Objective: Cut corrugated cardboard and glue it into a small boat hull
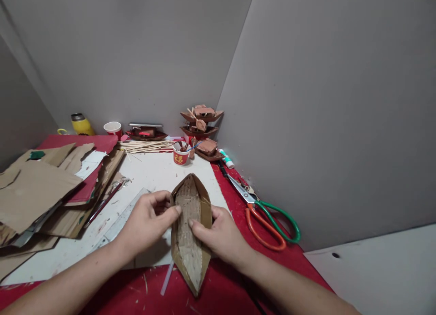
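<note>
Between my two hands is a cardboard model boat [190, 242], pointed at both ends, its hollow side facing me. My left hand [151, 219] grips its left wall, the thumb resting inside. On the opposite side my right hand [220, 235] holds the right wall, with its thumb pressed on the ribbed inner floor. The fingers behind the boat are partly hidden. Below the boat's left side, a translucent stick [166, 278] lies on the red cloth [136, 292].
Torn cardboard sheets [41, 192] are piled at left. Scissors [252, 201] with orange and green handles lie at right, near a white tube [226, 158]. Behind are a red paper cup [180, 158], thin wooden sticks [146, 147], brown model boats [207, 149] and a yellow bottle [81, 124].
</note>
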A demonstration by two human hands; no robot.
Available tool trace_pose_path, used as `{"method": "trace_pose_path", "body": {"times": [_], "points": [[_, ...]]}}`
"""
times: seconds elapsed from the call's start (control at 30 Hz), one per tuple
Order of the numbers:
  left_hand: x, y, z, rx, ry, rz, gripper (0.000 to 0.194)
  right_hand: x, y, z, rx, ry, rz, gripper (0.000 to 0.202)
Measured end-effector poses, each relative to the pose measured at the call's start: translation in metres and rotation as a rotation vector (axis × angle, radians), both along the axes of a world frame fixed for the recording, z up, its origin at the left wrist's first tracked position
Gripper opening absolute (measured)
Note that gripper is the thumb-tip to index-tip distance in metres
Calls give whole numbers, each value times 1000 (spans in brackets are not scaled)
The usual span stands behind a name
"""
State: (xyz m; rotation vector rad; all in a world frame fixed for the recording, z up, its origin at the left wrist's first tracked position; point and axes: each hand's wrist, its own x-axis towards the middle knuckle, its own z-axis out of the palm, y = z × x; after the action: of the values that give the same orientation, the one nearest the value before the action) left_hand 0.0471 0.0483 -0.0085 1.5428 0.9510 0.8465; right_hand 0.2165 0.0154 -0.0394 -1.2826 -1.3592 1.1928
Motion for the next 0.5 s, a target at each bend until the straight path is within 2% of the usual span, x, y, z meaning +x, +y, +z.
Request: {"method": "trace_pose_path", "body": {"times": [0.37, 0.5], "points": [[7, -8, -4, 143, 139, 183, 11, -4, -4, -9, 38, -8, 17, 5], [9, -7, -10, 172, 176, 236, 10, -4, -4, -11, 14, -7, 27, 7]]}}
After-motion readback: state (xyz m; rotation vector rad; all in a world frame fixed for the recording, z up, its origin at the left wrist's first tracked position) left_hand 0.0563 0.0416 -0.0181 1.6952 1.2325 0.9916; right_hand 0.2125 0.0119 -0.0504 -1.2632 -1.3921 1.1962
